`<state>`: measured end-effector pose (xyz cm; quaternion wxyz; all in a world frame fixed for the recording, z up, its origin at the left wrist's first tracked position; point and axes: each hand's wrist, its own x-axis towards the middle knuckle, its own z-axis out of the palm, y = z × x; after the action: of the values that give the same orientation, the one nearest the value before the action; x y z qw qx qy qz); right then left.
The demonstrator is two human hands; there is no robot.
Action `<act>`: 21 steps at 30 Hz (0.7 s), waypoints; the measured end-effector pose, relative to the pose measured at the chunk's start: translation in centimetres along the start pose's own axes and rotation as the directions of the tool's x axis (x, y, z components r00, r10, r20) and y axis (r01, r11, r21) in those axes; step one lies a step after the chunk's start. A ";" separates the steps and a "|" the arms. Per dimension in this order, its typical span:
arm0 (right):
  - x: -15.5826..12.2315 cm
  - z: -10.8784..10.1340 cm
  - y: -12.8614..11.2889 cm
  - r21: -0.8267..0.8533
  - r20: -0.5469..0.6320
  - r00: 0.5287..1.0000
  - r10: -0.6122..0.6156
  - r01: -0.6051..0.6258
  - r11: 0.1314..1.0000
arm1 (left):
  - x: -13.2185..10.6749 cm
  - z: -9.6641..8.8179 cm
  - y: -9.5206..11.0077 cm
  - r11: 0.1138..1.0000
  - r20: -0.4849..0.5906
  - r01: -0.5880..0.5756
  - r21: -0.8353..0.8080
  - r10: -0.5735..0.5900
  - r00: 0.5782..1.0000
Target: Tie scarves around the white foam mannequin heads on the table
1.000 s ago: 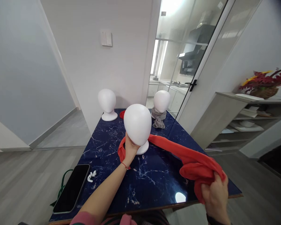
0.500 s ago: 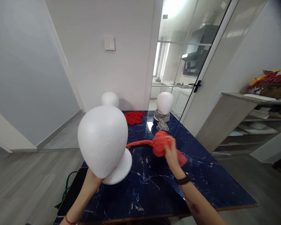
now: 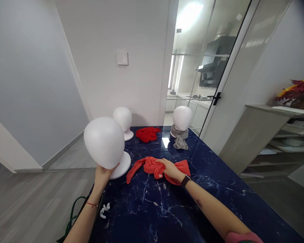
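A white foam mannequin head (image 3: 105, 141) stands tilted near the left edge of the dark blue table, its round base (image 3: 124, 165) to the right. My left hand (image 3: 103, 173) grips it under the chin, at the neck, with most fingers hidden behind it. On the table to its right lies a bunched coral-red scarf (image 3: 150, 165), one end trailing left. My right hand (image 3: 168, 168) is on the scarf, fingers curled into its folds.
Behind stand another bare foam head (image 3: 123, 118) and, at the far right, a foam head (image 3: 182, 118) with a grey scarf (image 3: 180, 137) round its neck. A red cloth (image 3: 148, 134) lies between them. Small white earbuds (image 3: 104, 210) lie near the front left edge.
The near foam head has moved away from me and slightly left. My right hand has brought the coral scarf leftward and laid it on the table.
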<state>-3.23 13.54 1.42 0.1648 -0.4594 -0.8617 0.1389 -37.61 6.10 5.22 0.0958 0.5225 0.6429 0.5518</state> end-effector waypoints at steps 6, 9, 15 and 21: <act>2.7 -6.5 -1.0 -0.438 -0.264 0.963 -0.050 -0.073 0.896 | 4.1 3.4 -4.0 0.997 0.092 -0.053 0.047 0.049 0.995; 5.1 -6.7 -2.7 -0.512 -0.239 0.955 -0.178 0.032 0.858 | 5.7 4.5 -5.2 0.998 0.131 -0.049 0.043 0.043 0.991; 10.7 1.8 -5.1 -0.193 -0.036 0.962 -0.272 0.260 0.946 | 7.4 5.8 -6.9 0.999 0.082 -0.026 -0.029 0.029 0.996; 13.5 5.9 -3.2 0.119 -0.071 0.993 -0.095 0.103 0.988 | 8.2 5.2 -7.4 0.992 0.144 0.038 -0.118 -0.021 0.989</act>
<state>-15.14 22.64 -0.60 0.2273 -0.4091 -0.8676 0.1679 -41.74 16.84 1.01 0.1807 0.5443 0.6076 0.5494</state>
